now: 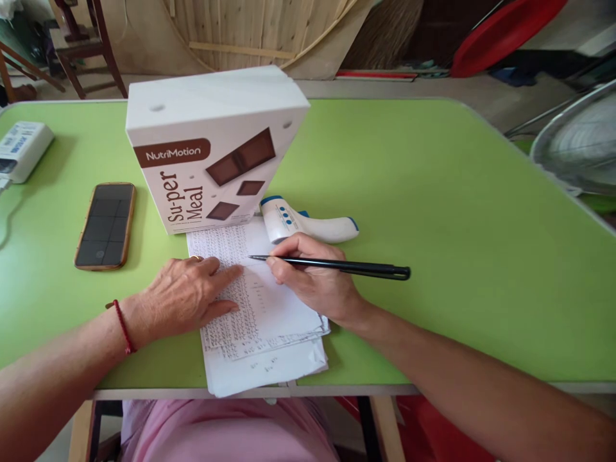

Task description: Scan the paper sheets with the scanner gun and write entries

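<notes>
Pen (353,264), black and slim, in the right hand (317,276), tip toward the left and long barrel slanting out to the right above the green table (457,237). Right fingers (292,245) pinched together around the pen close to its tip; contact between tip and page too fine to tell. Left hand (180,295) palm down over the left part of the papers (289,308), fingers (226,278) loosely spread with nothing in their grip, index finger aimed right along the top sheet. On that hand a ring (196,258), at the wrist a red bracelet (124,327).

Papers in a loose, uneven stack at the near edge of the table, lower sheets jutting out on the near side; dense handwriting down the left of the top sheet, a short column of marks near its middle. At the far end of the stack, an upright white box (221,147) marked "NutriMotion". To the right of the box, a white and blue handheld thermometer (312,226) on its side, handle to the right, just beyond the right hand. To the left, a dark-screened phone (106,226); farther left, a white device (24,151) with a cable (12,215).
</notes>
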A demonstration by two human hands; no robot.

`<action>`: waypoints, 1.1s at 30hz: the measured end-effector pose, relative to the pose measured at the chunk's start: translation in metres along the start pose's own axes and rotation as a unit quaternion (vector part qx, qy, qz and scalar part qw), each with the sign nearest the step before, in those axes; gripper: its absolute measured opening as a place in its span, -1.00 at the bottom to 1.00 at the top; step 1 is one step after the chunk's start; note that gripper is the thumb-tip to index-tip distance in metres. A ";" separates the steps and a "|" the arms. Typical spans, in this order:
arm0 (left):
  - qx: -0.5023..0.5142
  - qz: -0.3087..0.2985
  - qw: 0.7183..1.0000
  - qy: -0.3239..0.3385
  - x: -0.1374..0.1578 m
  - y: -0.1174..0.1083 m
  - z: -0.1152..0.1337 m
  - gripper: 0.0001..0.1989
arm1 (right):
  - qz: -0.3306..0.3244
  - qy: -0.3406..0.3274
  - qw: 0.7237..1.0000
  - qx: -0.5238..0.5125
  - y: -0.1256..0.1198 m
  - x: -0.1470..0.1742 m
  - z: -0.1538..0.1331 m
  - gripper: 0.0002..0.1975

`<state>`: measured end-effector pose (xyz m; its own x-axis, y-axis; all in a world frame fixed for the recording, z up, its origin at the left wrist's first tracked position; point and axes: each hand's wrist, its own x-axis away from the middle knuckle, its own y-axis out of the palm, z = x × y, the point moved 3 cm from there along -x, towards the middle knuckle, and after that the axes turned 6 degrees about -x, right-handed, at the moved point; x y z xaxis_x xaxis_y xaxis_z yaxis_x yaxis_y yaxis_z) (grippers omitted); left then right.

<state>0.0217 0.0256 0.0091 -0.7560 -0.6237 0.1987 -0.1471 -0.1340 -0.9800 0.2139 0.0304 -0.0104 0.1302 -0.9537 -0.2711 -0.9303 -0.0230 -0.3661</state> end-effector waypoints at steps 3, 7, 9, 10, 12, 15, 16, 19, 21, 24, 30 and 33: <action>0.000 -0.007 1.000 0.000 0.000 0.000 0.000 -0.52 | 0.005 0.005 1.000 0.003 -0.001 0.000 0.001 -0.90; 0.001 -0.018 1.000 -0.003 -0.001 -0.001 0.001 -0.52 | 0.009 0.007 1.000 -0.002 -0.002 0.000 0.001 -0.90; 0.001 -0.023 1.000 -0.007 -0.001 -0.002 0.001 -0.52 | 0.008 0.007 1.000 -0.005 -0.002 -0.001 0.000 -0.90; 0.001 -0.024 1.000 -0.007 -0.001 -0.002 0.001 -0.52 | 0.006 0.007 1.000 -0.007 -0.001 -0.001 -0.001 -0.90; -0.002 -0.024 1.000 -0.007 -0.001 -0.002 0.001 -0.51 | 0.002 0.007 1.000 -0.015 -0.001 -0.001 -0.002 -0.89; -0.004 -0.023 1.000 -0.006 -0.001 -0.001 0.001 -0.52 | -0.004 0.012 1.000 -0.024 -0.001 0.000 -0.002 -0.87; -0.004 -0.022 1.000 -0.006 -0.001 0.000 0.001 -0.52 | -0.005 0.014 1.000 -0.024 -0.001 0.000 -0.001 -0.87; 0.000 -0.018 1.000 -0.005 0.000 0.000 0.001 -0.51 | -0.002 0.017 1.000 -0.013 -0.002 0.001 0.000 -0.87; 0.003 -0.019 1.000 -0.005 -0.001 -0.001 0.001 -0.51 | 0.005 0.016 1.000 -0.005 -0.003 0.001 0.001 -0.89; 0.003 -0.020 1.000 -0.005 -0.001 -0.002 0.000 -0.52 | 0.015 0.018 1.000 0.000 -0.003 0.002 0.003 -0.89; -0.006 -0.007 1.000 -0.001 0.000 -0.002 0.001 -0.52 | 0.004 0.019 1.000 0.002 0.000 0.002 0.003 -0.89; -0.008 -0.010 1.000 -0.003 0.000 -0.002 0.001 -0.52 | 0.000 0.006 1.000 -0.009 0.000 0.001 0.003 -0.89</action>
<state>0.0229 0.0249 0.0106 -0.7486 -0.6259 0.2187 -0.1724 -0.1348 -0.9758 0.2150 0.0301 -0.0130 0.1269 -0.9574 -0.2595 -0.9363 -0.0293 -0.3499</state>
